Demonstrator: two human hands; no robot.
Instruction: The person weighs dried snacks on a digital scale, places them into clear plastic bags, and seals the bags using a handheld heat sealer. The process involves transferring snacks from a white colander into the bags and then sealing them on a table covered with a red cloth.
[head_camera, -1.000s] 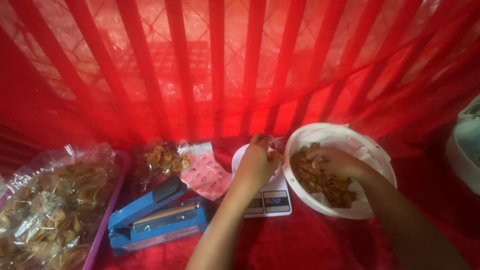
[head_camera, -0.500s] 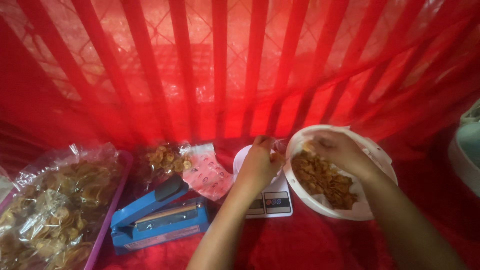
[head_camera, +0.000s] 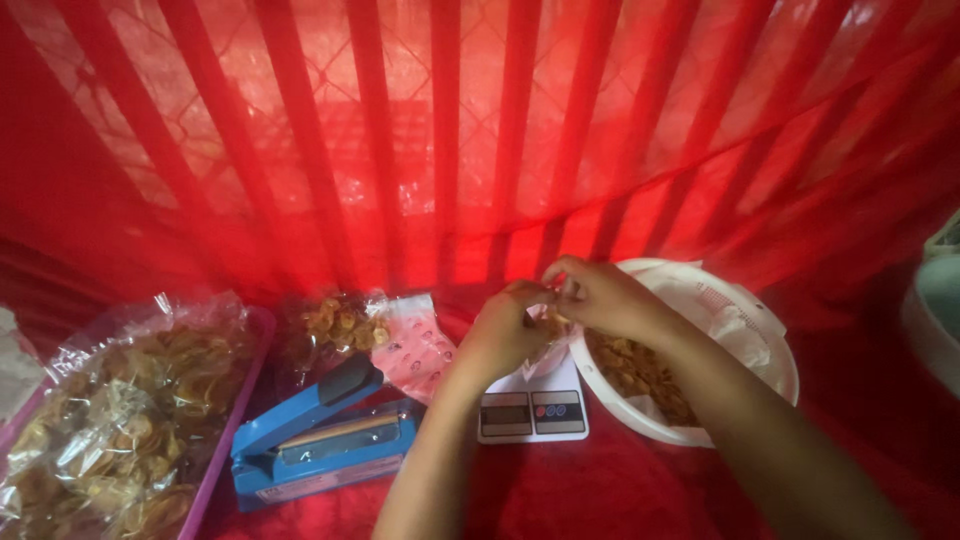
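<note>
My left hand (head_camera: 500, 328) pinches the mouth of a small clear plastic bag (head_camera: 548, 345) that stands on a white digital scale (head_camera: 530, 412). My right hand (head_camera: 600, 295) is right against it over the bag's mouth, fingers closed, apparently on a few chips. To the right sits a white bowl (head_camera: 770, 330), lined with plastic and holding brown chips (head_camera: 630, 370); my right forearm crosses its near rim. The bag is mostly hidden behind both hands.
A blue heat sealer (head_camera: 320, 440) lies left of the scale. Behind it are a small chip pack (head_camera: 335, 325) and a pink printed packet (head_camera: 415, 350). A purple tray (head_camera: 232, 420) holds large chip bags (head_camera: 130, 410). A red curtain hangs behind.
My right hand has come out of the bowl and moved left to meet the left hand at the bag over the scale. The left hand stayed put.
</note>
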